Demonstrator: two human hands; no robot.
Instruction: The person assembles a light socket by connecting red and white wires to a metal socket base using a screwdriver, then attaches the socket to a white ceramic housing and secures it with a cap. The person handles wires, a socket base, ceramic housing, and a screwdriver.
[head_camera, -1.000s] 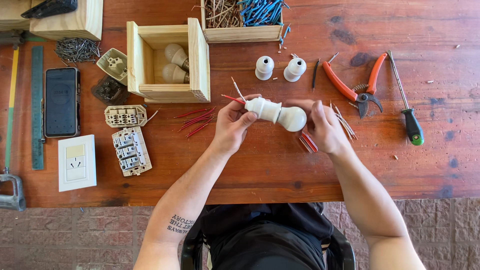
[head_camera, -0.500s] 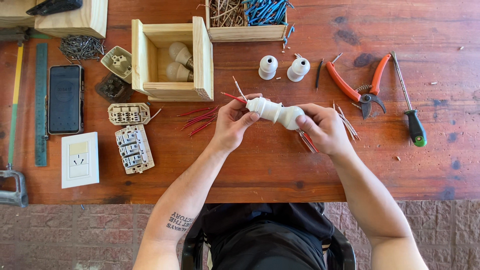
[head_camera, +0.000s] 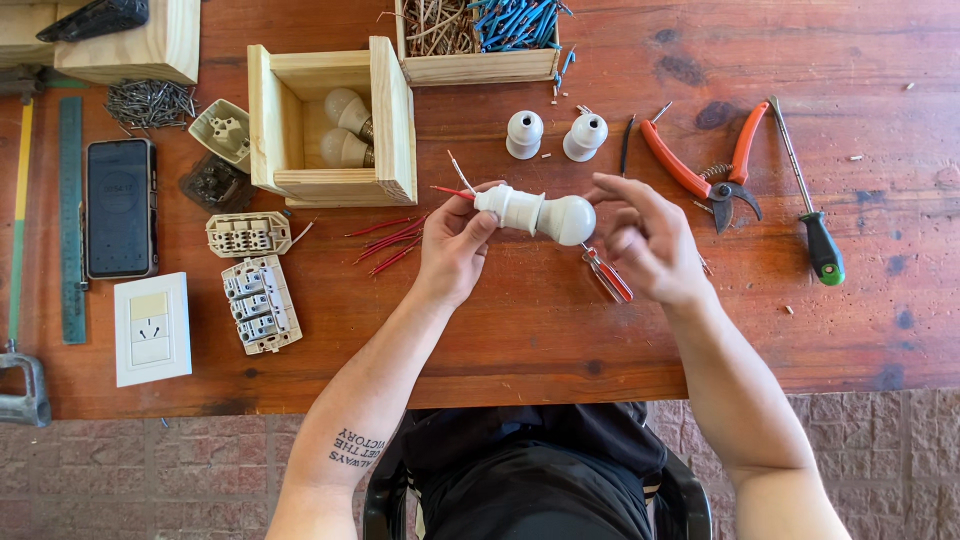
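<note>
On the worktop (head_camera: 500, 340) I see orange pliers (head_camera: 712, 160) and a green-handled screwdriver (head_camera: 822, 245) far right, a black phone (head_camera: 119, 207) left, and two spare white sockets (head_camera: 555, 135) beyond.

Left hand (head_camera: 455, 245) fingers curled shut; right hand (head_camera: 650, 240) fingers spread.

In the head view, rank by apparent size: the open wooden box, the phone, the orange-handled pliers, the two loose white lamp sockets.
1. Open wooden box
2. Phone
3. Orange-handled pliers
4. Two loose white lamp sockets, which look alike in size
</note>
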